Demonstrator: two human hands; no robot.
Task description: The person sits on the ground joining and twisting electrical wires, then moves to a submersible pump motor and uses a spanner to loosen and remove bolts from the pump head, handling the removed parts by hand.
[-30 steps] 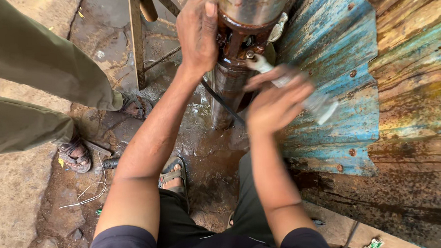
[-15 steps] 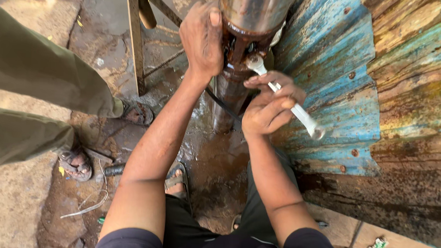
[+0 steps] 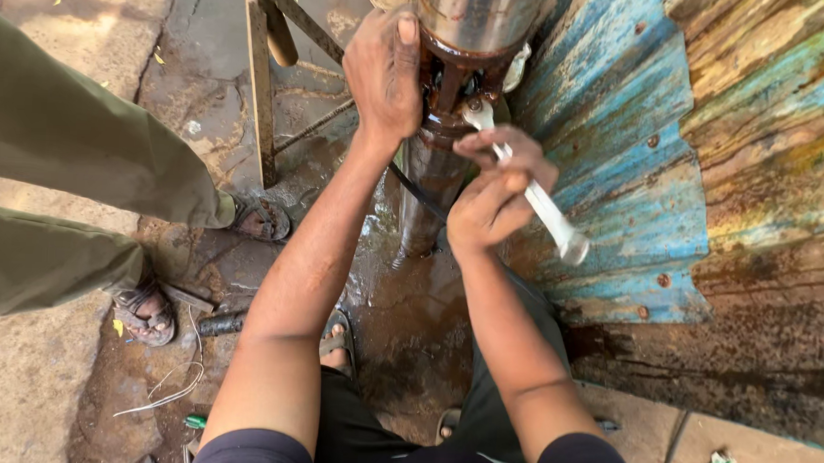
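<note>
**Wrench on the pump joint**

The pump (image 3: 440, 122) is the landmark: an upright metal cylinder, bright steel at the top, with a rusty bolted joint (image 3: 451, 90) below and a dark, wet lower body running down to the ground.

Nearest the camera, the person's two bare forearms are reaching forward toward the pump, over their own dark-clothed knees and a sandalled foot (image 3: 336, 339) on wet, rust-stained ground (image 3: 408, 324).

The right hand (image 3: 492, 193) is sitting just right of the pump, below the joint. It is closing fully around the shank of a silver wrench (image 3: 525, 185). The wrench is slanting: its upper end is meeting the joint, and its lower end is sticking out free past the hand, toward the lower right.

The left hand (image 3: 385, 68) is lying on the left side of the pump, at joint height. Its fingers are curling loosely around the cylinder and the thumb is pointing up onto the steel.

To the right of the pump, a corrugated sheet (image 3: 637, 167) with peeling blue paint and rust is leaning close by.

To the left of the pump, a thin metal frame (image 3: 261, 86) is standing on the ground. Further left, another person's legs (image 3: 80, 198) in olive trousers and sandals are standing well apart from the pump.
</note>
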